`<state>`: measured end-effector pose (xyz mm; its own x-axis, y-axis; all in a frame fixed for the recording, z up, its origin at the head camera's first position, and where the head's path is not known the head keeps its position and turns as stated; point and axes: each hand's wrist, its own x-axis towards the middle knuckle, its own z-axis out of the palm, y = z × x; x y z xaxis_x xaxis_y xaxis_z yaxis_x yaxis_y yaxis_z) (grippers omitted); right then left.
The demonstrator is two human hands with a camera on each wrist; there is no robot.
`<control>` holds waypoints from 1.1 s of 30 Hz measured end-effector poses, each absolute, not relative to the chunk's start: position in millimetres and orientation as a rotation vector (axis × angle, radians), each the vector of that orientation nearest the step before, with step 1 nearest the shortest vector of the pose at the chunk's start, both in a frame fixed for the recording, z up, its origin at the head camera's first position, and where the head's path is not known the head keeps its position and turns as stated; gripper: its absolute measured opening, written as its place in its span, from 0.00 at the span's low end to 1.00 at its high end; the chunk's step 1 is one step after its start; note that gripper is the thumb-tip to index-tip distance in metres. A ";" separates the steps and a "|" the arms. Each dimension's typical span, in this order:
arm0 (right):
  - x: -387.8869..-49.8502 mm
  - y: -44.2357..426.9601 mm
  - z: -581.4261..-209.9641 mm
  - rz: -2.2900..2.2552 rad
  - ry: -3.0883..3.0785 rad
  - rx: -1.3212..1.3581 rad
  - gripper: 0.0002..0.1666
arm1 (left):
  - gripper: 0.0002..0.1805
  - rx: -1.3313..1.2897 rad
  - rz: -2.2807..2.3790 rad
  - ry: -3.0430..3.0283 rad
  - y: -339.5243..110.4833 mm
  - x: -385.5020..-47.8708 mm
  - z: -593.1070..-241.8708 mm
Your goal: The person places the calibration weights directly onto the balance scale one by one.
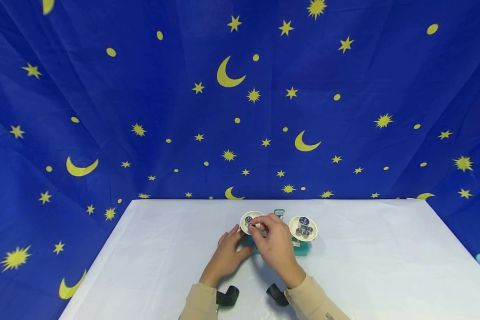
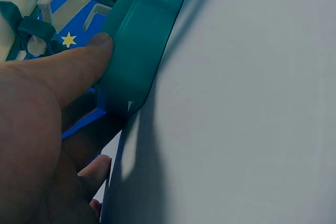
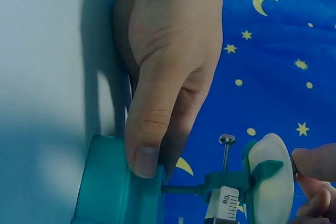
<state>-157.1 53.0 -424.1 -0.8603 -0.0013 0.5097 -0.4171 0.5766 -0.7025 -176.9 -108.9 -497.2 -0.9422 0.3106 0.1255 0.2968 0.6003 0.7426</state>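
Note:
A teal balance base (image 1: 301,250) carries two white pans. My left hand (image 1: 226,258) grips the left end of the base, thumb on one side and fingers behind, as the left wrist view shows on the base (image 2: 137,40). Over the left pan (image 1: 244,227), my right hand (image 1: 279,249) pinches a small metal weight, mostly hidden by the fingers. Another metal weight (image 1: 248,219) stands in that pan. On the right pan (image 1: 314,234) are a larger weight (image 1: 303,222) and several smaller ones. In the right wrist view, my right fingertips (image 3: 315,163) are beside the pan (image 3: 273,192).
Two black curved objects, one at the left (image 1: 228,296) and one at the right (image 1: 277,295), are near my wrists. A white cloth (image 1: 376,258) covers the table. Behind it hangs a blue backdrop (image 1: 176,111) with yellow moons and stars.

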 end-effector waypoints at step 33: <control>-155.3 52.7 -427.5 1.239 -2.342 0.266 0.05 | 0.34 0.540 1.319 2.792 -109.2 -175.9 -498.1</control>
<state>-155.3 52.7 -427.5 -0.8688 0.0487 0.4928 -0.3801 0.5723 -0.7267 -175.9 -109.2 -498.1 -0.9406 0.3097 0.1390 0.3041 0.5868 0.7505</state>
